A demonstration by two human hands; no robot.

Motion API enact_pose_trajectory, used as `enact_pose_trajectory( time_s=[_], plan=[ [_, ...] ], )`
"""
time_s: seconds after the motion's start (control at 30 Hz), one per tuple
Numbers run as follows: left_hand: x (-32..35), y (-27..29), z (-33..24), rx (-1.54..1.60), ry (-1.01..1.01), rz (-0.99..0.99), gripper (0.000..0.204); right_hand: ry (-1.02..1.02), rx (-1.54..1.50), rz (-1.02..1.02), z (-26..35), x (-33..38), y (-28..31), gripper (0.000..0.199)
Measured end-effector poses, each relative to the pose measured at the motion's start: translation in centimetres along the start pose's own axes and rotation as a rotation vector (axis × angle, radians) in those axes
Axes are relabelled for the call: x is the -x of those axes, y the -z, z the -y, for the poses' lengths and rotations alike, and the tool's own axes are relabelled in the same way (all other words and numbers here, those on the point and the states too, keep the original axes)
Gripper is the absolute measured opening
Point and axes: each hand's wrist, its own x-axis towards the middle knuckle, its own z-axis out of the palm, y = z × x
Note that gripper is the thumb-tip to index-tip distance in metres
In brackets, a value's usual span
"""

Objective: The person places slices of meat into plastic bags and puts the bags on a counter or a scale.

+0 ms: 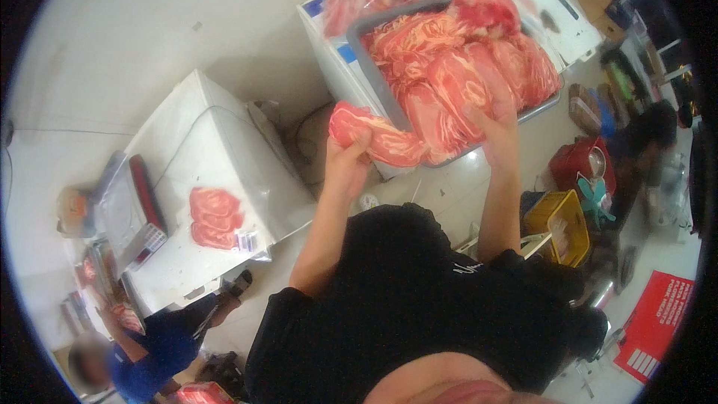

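My left hand (350, 155) pinches the edge of a strip of raw marbled meat slices (389, 144), which stretches rightward toward the grey tray (398, 108). That tray is heaped with raw meat slices (441, 82) and rests on a white chest-like box. Over the near right part of the heap lies my right hand (493, 118), its thumb apart from the fingers and touching the meat. The fingertips blend into the meat and are hard to make out.
Left, a white chest (235, 142) carries a pack of meat slices (215, 217) and a flat appliance with a red edge (148, 193). A person in blue (153, 359) sits at lower left. On the right are a yellow crate (557, 228) and a red container (580, 164).
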Motion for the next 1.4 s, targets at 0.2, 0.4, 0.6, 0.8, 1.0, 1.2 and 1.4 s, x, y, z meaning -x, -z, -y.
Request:
enact_pose_trajectory(
  time_s=[0.2,0.4,0.6,0.8,1.0,1.2,1.4],
  plan=[
    [-0.1,2.5,0.3,0.331,0.041,0.151,0.045,0.097,0.516,0.002,-1.8,-2.0,0.5,0.058],
    [0.2,3.4,0.4,0.484,0.036,0.277,0.052,0.36,1.166,-0.104,-2.0,-1.0,0.4,0.042],
    [1.6,1.2,-0.1,0.283,0.005,0.16,0.054,-0.194,-0.469,0.249,-4.7,3.2,-5.7,0.042],
    [1.3,-2.4,0.6,-0.208,-0.216,-0.146,0.06,-0.683,-1.493,0.472,-2.8,4.3,-9.3,0.067],
    [2.2,0.3,-2.3,-0.327,-0.33,-0.266,0.048,-0.882,-1.627,0.455,-3.7,4.4,-12.2,0.069],
    [6.2,5.9,-4.6,-0.768,-0.425,-0.445,0.039,-1.306,-1.488,0.403,-8.9,8.3,-15.9,0.081],
    [13.2,14.8,-7.0,-0.975,-0.47,-0.712,0.031,-1.186,-1.452,0.569,-10.7,11.0,-23.6,0.089]
  ],
)
